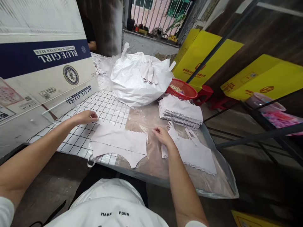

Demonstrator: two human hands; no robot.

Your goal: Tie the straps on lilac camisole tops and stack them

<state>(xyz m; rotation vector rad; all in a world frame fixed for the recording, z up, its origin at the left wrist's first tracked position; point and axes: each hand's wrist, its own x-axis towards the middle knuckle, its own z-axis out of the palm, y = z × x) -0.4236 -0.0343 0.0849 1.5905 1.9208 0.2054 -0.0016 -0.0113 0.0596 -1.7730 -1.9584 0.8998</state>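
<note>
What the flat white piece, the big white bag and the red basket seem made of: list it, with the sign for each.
Flat white piece: thin matte cloth, probably; it lies limp, with a strap. Big white bag: glossy plastic film; shiny crinkles. Red basket: likely moulded plastic; meshed wall, even colour.

Box (47, 72) left; bag (137, 82) behind fabric piece (120, 142); folded stack (181, 112) right, basket (183, 90) behind it.

Between my left hand (86, 117) and right hand (162, 135), the plastic-covered tabletop (146, 121) lies bare beyond the flat fabric piece (120, 142). The Blue Girl beer carton (35, 72) walls off my left. The stuffed white plastic bag (139, 78) blocks straight ahead, and the stacked fabric pieces (181, 110) crowd my right.
</note>
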